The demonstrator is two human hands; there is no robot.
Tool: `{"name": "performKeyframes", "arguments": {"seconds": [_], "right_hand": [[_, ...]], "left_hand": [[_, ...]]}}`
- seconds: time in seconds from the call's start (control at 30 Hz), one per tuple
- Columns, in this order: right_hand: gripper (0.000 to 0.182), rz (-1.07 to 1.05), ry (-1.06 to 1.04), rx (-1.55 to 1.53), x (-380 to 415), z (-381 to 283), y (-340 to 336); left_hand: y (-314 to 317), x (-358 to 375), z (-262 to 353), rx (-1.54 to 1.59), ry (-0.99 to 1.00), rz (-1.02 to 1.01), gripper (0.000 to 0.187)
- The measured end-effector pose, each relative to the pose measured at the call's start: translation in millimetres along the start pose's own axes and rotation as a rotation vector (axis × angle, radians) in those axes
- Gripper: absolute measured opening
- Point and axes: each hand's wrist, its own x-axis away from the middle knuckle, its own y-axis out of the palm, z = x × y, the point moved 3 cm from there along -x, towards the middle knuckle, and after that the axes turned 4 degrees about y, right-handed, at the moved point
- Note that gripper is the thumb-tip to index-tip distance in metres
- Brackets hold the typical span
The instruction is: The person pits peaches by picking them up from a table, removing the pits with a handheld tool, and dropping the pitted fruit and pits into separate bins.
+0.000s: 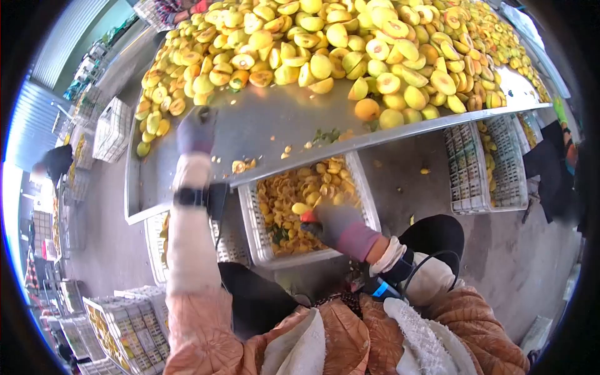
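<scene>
My left hand (196, 132), in a grey-purple glove, is over the left part of the metal table (262, 119), near the edge of the fruit pile. Motion smears its fingers. Below the table's front edge, my right hand (340, 230) hovers over a white crate (370, 203) of yellow fruit pieces (281, 194). Its gloved fingers are curled, with a red spot at their tips; what they hold, if anything, I cannot make out. Just beyond those tips is a yellow fruit half (300, 208). Halved yellow peach-like fruits (325, 50) are heaped across the back of the table.
More white crates stand at right (469, 169), under the table at left (231, 247), and stacked at lower left (125, 319). Another person's sleeve (167, 11) shows at the table's far left corner. Leaves (328, 135) and scraps lie near the front edge.
</scene>
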Motion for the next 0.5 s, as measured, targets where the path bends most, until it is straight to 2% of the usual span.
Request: {"name": "performKeyframes", "arguments": {"seconds": [0.03, 0.07, 0.13, 0.2, 0.23, 0.27, 0.33, 0.37, 0.4, 0.47, 0.5], "right_hand": [[0.039, -0.089, 0.027, -0.023, -1.8, 0.5, -2.6], [0.042, -0.175, 0.058, -0.045, -3.2, 1.2, -6.2], [0.041, -0.175, 0.099, -0.047, -6.1, 3.2, -9.0], [0.041, -0.081, 0.049, -0.136, -8.2, 10.9, 2.0], [0.040, -0.246, 0.067, -0.008, -9.2, 17.1, 6.8], [0.040, -0.240, 0.076, -0.010, -8.3, 22.7, 9.6], [0.040, -0.364, 0.106, 0.026, -4.2, 26.1, 18.4], [0.040, -0.371, 0.095, 0.021, -3.3, 26.2, 20.3], [0.040, -0.277, 0.083, -0.036, -7.6, 23.5, 12.3], [0.040, -0.062, 0.094, -0.228, -7.3, 16.2, -9.1], [0.040, 0.036, 0.112, -0.247, -7.7, 14.4, -10.7]], "left_hand": [[25.7, -28.3, 13.2, -0.160, 0.082, -0.005, 0.034], [51.0, -52.7, 24.8, -0.208, 0.054, -0.046, 0.037], [94.4, -93.6, 36.0, -0.175, 0.152, -0.001, 0.047], [127.6, -118.3, 44.2, -0.244, 0.170, -0.148, 0.052], [140.2, -121.7, 45.1, -0.240, 0.014, -0.295, 0.055], [142.6, -123.2, 45.5, -0.237, 0.024, -0.298, 0.055], [132.3, -118.5, 43.3, -0.146, 0.159, -0.326, 0.052], [129.3, -111.7, 38.1, -0.044, 0.122, -0.378, 0.044], [112.1, -96.3, 39.1, -0.059, 0.114, -0.376, 0.044], [81.1, -47.2, 42.0, 0.768, 0.070, -0.487, 0.035], [75.8, -18.5, 34.1, 1.167, -0.050, -0.443, 0.033]]}}
